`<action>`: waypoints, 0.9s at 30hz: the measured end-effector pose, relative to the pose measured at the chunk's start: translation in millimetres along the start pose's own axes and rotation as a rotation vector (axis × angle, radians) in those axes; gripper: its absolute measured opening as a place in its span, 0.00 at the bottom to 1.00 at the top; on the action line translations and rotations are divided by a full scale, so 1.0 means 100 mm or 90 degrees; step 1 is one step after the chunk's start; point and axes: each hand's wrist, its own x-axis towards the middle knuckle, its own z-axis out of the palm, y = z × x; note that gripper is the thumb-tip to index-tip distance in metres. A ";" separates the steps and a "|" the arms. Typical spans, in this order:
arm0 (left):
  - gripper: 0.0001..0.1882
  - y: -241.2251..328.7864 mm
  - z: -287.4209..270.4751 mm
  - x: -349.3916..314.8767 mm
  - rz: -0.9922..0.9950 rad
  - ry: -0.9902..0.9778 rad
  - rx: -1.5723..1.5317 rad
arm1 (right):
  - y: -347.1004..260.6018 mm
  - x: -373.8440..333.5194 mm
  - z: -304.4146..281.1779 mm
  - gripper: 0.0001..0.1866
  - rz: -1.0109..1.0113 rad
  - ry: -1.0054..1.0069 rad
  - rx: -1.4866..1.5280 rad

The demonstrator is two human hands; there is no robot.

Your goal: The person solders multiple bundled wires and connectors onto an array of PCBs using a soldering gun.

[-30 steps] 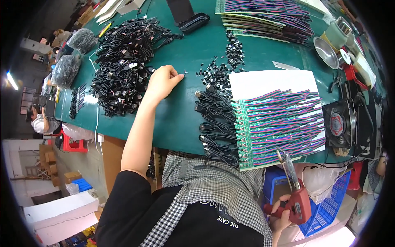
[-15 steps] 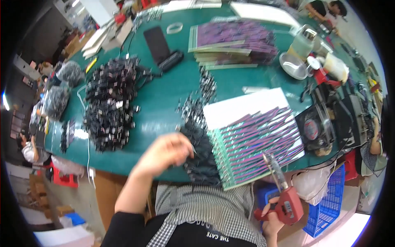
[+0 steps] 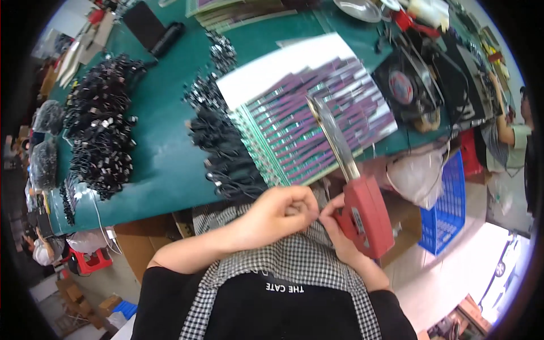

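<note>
Red soldering gun, long metal tip pointing up over striped circuit strips, sits below tabletop edge, at person's lap. Right hand grip wrapped round its handle. Left hand grip pinched shut on sth small, can't tell what, touching right. Blue crate on floor, contents unclear. Black cable bundles near edge.

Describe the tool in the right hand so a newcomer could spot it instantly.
Start at the green table, then drop to its near edge by the striped panel stack. The red pistol-shaped tool sits in the right hand; only it has a long metal tip.
</note>
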 end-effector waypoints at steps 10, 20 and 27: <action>0.06 -0.18 -0.08 -0.13 0.244 0.445 0.552 | 0.32 -0.47 -0.26 0.25 -0.011 -0.040 0.304; 0.06 -0.22 -0.07 -0.12 0.237 0.435 0.560 | 0.45 -0.89 -0.40 0.40 0.241 -0.016 0.518; 0.07 -0.27 -0.05 -0.08 0.237 0.466 0.678 | 0.36 -0.79 -0.45 0.38 0.242 -0.043 0.445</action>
